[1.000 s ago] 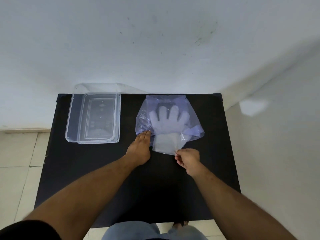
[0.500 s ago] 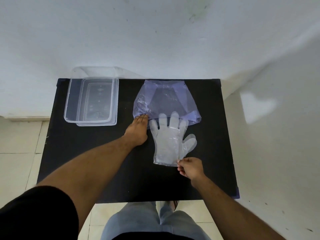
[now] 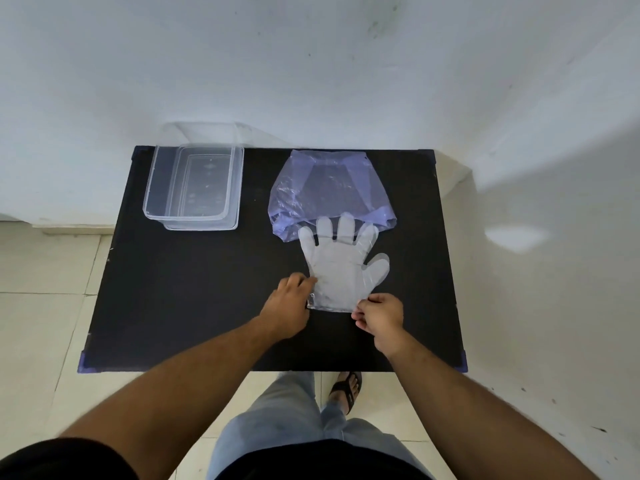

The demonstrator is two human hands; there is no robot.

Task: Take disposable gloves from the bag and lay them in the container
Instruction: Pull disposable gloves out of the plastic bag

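We see glove flat on counter, fingertips overlapping bag mouth | left hand and right hand grips pinch its cuff corners | container well apart, looks empty | bag contents unclear

One head-worn camera looks steeply down over the black table.

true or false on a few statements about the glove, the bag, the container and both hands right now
1. The glove lies inside the container. False: it lies flat on the black table; the container holds none.
2. The right hand pinches the glove's cuff corner. True.
3. The left hand presses on the bag. False: it is at the glove's cuff.
4. The container stands left of the bag. True.
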